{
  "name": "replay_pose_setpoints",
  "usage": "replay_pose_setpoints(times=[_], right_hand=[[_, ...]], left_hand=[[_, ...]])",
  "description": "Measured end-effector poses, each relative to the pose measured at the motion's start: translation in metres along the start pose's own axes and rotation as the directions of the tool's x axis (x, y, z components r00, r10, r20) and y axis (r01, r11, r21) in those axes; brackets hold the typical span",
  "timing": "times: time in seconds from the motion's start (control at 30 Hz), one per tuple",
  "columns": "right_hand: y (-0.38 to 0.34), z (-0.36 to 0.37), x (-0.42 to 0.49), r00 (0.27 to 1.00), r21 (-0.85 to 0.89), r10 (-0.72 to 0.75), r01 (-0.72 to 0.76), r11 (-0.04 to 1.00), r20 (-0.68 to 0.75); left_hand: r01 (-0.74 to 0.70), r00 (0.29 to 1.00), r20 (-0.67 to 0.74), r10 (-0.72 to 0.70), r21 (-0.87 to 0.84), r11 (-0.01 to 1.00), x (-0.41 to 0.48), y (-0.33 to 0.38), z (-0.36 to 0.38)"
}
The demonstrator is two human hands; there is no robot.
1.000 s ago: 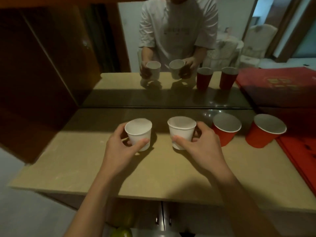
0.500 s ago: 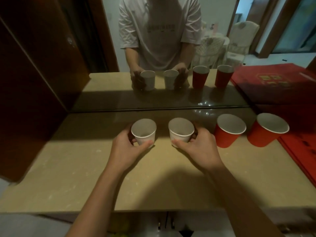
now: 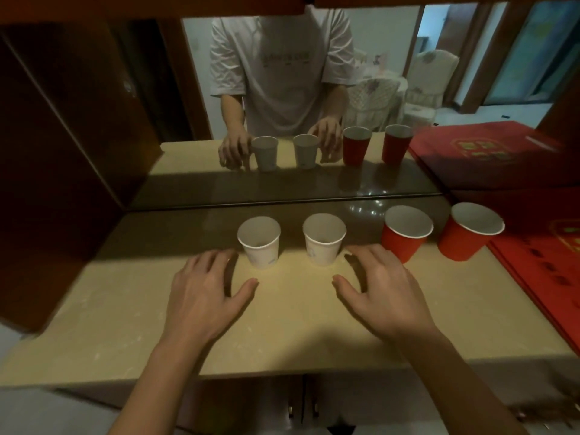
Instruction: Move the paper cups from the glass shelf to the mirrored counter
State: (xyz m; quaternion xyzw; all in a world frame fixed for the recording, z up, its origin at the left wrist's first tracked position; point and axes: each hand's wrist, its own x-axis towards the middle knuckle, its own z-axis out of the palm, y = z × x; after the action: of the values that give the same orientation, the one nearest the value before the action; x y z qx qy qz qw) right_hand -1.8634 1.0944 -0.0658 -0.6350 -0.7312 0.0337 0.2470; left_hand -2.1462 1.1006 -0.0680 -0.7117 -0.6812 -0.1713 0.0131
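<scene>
Two white paper cups stand upright side by side on the beige counter (image 3: 125, 324), the left cup (image 3: 260, 241) and the right cup (image 3: 324, 238). To their right stand two red paper cups, one (image 3: 406, 235) nearer the middle and one (image 3: 469, 235) at the far right. My left hand (image 3: 207, 296) hovers just below and left of the left white cup, fingers spread, holding nothing. My right hand (image 3: 381, 293) hovers below and right of the right white cup, also open and apart from it.
A mirror (image 3: 298, 171) backs the counter and reflects the cups, my hands and a person's torso. A red box (image 3: 543, 268) lies at the right edge. A dark wooden cabinet side (image 3: 62, 167) bounds the left. Cabinet doors sit below the counter's front edge.
Both hands have let go of the white cups and drawn back toward me. The cups now stand alone on the counter.
</scene>
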Motion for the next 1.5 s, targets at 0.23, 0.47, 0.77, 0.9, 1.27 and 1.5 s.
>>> replay_pose_setpoints(times=[0.23,0.47,0.77,0.9,1.27,1.5], right_hand=[[0.000,-0.011,-0.021,0.995,-0.131,-0.102,0.102,0.986,0.005],[0.000,-0.034,-0.066,1.000,-0.213,0.000,-0.005,0.977,-0.025],[0.021,-0.088,-0.187,0.913,-0.339,0.362,-0.406,0.849,-0.188],[0.033,-0.114,-0.248,0.824,-0.348,0.487,-0.565,0.748,-0.289],[0.086,-0.161,-0.377,0.557,-0.333,0.719,-0.829,0.450,-0.414],[0.174,-0.194,-0.438,0.502,-0.274,0.722,-0.865,0.421,-0.477]], left_hand=[[-0.105,0.994,-0.010,0.105,0.012,0.994,-0.034,0.024,-0.009],[-0.290,0.956,0.040,0.292,-0.052,0.956,-0.043,0.056,-0.009],[-0.606,0.777,0.067,0.626,-0.187,0.773,-0.062,0.127,0.006],[-0.722,0.662,0.018,0.749,-0.252,0.644,-0.079,0.177,0.011],[-0.866,0.385,-0.020,0.923,-0.354,0.354,-0.140,0.326,0.037],[-0.903,0.282,-0.001,0.959,-0.338,0.265,-0.181,0.453,0.068]])
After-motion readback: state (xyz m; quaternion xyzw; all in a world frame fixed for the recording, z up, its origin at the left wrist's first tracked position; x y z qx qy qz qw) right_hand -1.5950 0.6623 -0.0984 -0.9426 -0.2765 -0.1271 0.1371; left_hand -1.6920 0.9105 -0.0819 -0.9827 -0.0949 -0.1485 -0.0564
